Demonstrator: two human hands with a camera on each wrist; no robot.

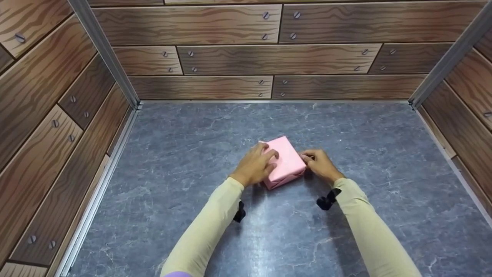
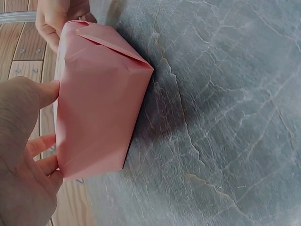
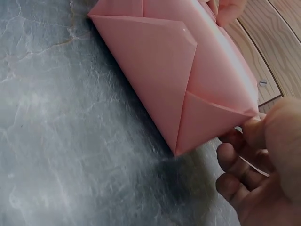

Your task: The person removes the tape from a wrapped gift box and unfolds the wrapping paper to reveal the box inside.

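A pink paper-wrapped box (image 1: 286, 157) lies on the grey marbled surface, turned at an angle. Its end nearest me shows folded paper flaps (image 3: 150, 61). My left hand (image 1: 255, 163) rests over the left part of its top, fingers bent and spread; in the left wrist view the thumb and fingertips (image 2: 49, 165) press at the top edge. My right hand (image 1: 321, 165) is at the right side, near the front corner. In the right wrist view its thumb meets that corner and the other fingers (image 3: 230, 186) curl below; I cannot tell whether they pinch the paper.
Wood-plank-patterned walls (image 1: 230, 59) enclose the surface (image 1: 184, 154) at the back and both sides, with metal strips along the left (image 1: 102, 184) and right edges. Black wrist devices (image 1: 326, 200) hang under both cream sleeves (image 1: 369, 227).
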